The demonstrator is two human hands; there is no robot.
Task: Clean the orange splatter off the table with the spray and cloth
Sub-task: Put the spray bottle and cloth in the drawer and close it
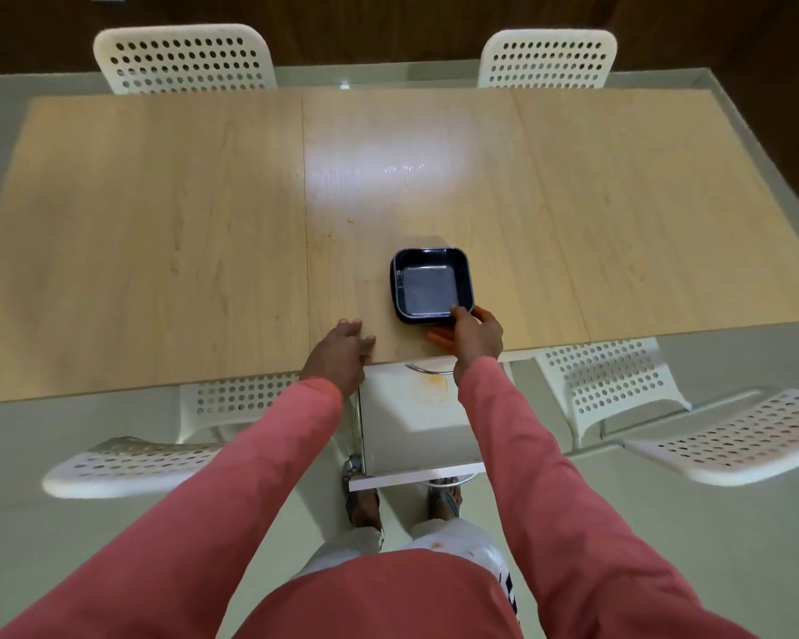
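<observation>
R hand (473,336) fingers grasping near-right corner of dark square tray (432,284). L hand (342,350) flat, released, on near bench (158,223) edge. Faint orange specks (350,220), possibly splatter, far-left of tray.

I am seeing no readable words, labels, brands or numbers anywhere in front of me from up here

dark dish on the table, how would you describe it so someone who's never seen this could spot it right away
Start at the long pale wooden table ringed by white perforated chairs. Near its front edge, right of centre, the right hand touches the near corner of a square dish. It is dark navy with rounded corners and seems empty, the only dish on the table.
</observation>
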